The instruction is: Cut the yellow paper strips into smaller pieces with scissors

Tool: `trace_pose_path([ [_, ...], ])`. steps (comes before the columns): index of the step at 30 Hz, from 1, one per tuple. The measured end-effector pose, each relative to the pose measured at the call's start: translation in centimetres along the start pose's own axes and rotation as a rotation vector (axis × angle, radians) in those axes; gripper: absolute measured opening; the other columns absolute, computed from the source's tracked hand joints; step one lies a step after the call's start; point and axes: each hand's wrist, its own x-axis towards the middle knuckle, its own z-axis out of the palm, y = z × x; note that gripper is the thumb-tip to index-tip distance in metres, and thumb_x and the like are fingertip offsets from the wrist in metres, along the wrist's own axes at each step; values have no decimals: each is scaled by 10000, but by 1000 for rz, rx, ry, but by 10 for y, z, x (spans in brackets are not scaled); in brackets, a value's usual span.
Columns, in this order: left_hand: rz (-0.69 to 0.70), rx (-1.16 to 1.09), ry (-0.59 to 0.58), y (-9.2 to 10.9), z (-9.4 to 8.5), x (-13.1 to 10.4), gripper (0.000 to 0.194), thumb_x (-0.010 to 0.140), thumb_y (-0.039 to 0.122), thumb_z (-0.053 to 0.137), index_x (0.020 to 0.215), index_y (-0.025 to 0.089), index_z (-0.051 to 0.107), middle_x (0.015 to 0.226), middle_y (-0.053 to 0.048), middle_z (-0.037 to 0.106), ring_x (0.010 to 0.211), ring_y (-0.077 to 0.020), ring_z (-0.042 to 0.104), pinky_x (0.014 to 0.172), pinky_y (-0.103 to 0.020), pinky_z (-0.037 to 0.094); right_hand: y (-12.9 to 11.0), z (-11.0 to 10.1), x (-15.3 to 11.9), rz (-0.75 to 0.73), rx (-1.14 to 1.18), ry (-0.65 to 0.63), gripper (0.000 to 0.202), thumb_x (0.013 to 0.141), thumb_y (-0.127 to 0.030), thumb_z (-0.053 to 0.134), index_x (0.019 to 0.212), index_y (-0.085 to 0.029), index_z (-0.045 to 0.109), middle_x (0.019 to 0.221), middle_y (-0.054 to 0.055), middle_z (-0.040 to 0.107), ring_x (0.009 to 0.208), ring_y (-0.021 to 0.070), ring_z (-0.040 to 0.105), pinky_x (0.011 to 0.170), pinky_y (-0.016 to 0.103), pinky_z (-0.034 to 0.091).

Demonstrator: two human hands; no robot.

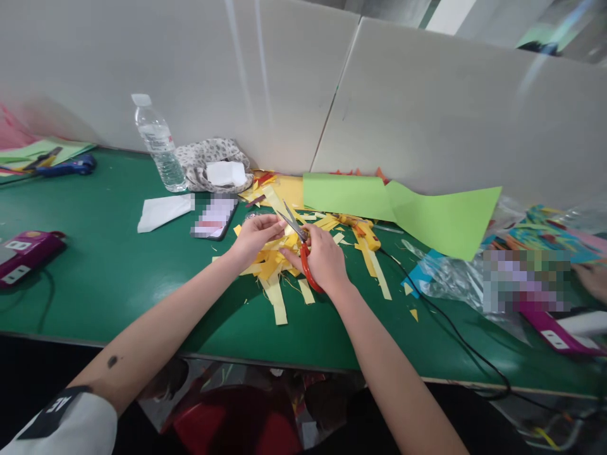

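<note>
My right hand [326, 256] grips a pair of scissors with red handles [309, 268], its blades pointing up and left. Between the blades and my left fingers stands a pale yellow paper strip [274, 199]. My left hand [258, 237] is closed, thumb and fingertips pinching the strip near its lower part. Under both hands lies a loose heap of yellow paper scraps [275, 265], with several strips reaching toward the front of the green table [156, 284]. The exact spot where blade meets paper is too small to make out.
Right of the heap lies a yellow glue gun [367, 232] with a black cord. Behind are green paper sheets [351, 194]. A water bottle [161, 145], a phone [217, 216] and a spotted cloth pouch [213, 158] stand left. Purple power strips [31, 256] flank both sides; another person's hand [590, 278] shows far right.
</note>
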Motion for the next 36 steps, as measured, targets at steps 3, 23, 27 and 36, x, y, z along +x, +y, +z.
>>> trace_pose_path([
  [3, -1, 0, -6, 1, 0, 0, 231, 639, 361, 744, 713, 162, 653, 664, 20, 583, 627, -79, 534, 706, -236, 457, 0, 0, 0, 18, -10, 5, 451, 797, -527, 479, 1084, -180, 495, 900, 98, 635, 821, 236, 592, 629, 303, 418],
  [23, -76, -86, 11, 0, 0, -1, 221, 636, 331, 757, 681, 155, 631, 651, 30, 566, 622, -66, 545, 717, -222, 484, 0, 2, -1, 53, -80, 53, 476, 766, -589, 489, 1001, -179, 541, 743, 58, 654, 692, 213, 615, 565, 258, 350],
  [27, -88, -94, 22, 2, 2, -1, 220, 630, 323, 761, 674, 152, 628, 649, 29, 571, 611, -64, 547, 711, -218, 484, 1, 3, -2, 49, -69, 57, 488, 771, -602, 479, 985, -169, 550, 717, 59, 650, 664, 206, 610, 558, 257, 343],
  [36, -81, -95, 18, 0, 1, -1, 202, 643, 303, 755, 680, 150, 630, 657, 28, 574, 607, -59, 553, 708, -213, 484, 1, 4, -2, 58, -66, 65, 493, 768, -617, 488, 970, -173, 562, 668, 55, 648, 630, 206, 610, 554, 257, 332],
])
